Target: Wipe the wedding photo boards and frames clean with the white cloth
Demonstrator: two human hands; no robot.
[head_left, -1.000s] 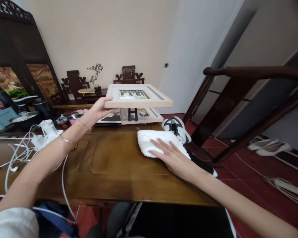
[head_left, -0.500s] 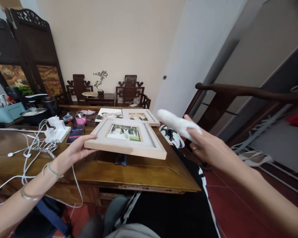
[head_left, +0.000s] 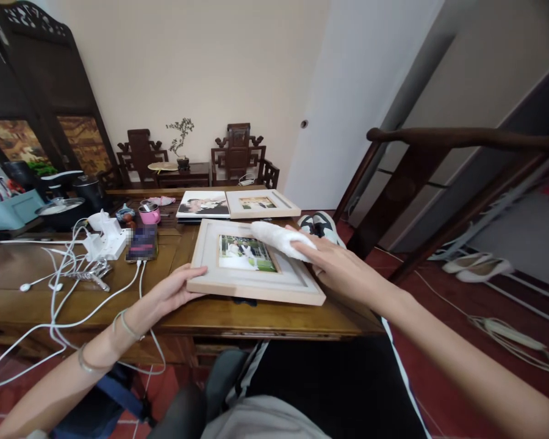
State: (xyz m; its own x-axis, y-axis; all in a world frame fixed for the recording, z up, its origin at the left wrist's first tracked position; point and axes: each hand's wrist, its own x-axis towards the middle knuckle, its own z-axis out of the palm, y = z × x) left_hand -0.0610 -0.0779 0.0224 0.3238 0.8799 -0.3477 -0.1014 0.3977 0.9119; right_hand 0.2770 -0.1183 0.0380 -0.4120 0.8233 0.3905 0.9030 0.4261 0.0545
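Note:
A light wooden picture frame (head_left: 256,289) with a photo of two people tilts over the front part of the brown table (head_left: 174,317). My left hand (head_left: 178,289) grips its left front corner, thumb on top and fingers beneath. In my right hand (head_left: 332,259) is a folded white cloth (head_left: 281,238), which lies over the upper right part of the frame, partly across the photo. Behind it on the table are a second framed picture (head_left: 279,210) and a flat photo panel (head_left: 204,204), side by side.
On the table's left are a white power strip (head_left: 112,241) with tangled cables, a phone (head_left: 141,244), a pink cup (head_left: 149,213), a pot (head_left: 61,213) and a blue box (head_left: 13,210). A wooden chair (head_left: 407,183) stands at right.
My right hand has moved left and brought the cloth from the air onto the frame. My left hand and the frame have shifted right and slightly down in view.

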